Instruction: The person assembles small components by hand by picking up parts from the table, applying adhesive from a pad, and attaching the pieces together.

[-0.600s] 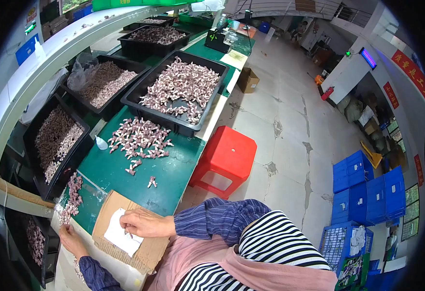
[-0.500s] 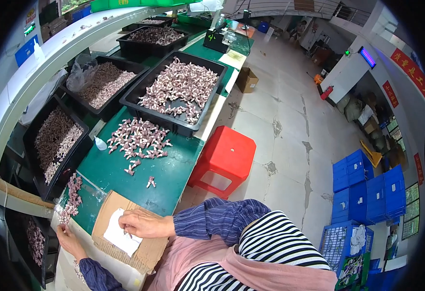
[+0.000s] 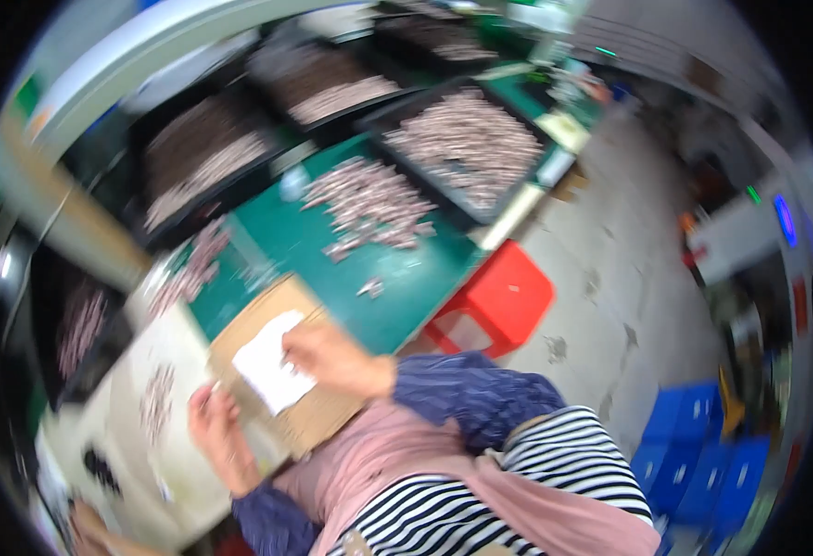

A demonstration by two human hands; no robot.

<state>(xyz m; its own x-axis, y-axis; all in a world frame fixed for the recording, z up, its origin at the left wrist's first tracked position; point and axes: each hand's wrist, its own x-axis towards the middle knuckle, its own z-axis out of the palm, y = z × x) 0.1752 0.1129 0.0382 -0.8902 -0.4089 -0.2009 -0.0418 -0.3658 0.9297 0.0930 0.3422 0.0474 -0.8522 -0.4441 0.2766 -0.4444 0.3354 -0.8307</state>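
Paper slip [image 3: 272,371] under right hand [image 3: 332,357] fingertips, maybe pinched; blur hides grip.

Dark blue sleeves [image 3: 467,394]; pink apron [image 3: 369,463]; black-and-white striped top [image 3: 536,473].

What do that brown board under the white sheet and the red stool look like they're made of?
The brown board looks like plain matte cardboard, going by its dull tan face. The red stool seems moulded plastic, uniformly bright and smooth. The blur leaves both uncertain.

White paper label [image 3: 272,372] on a flat brown cardboard package [image 3: 286,371] at the green table's near edge
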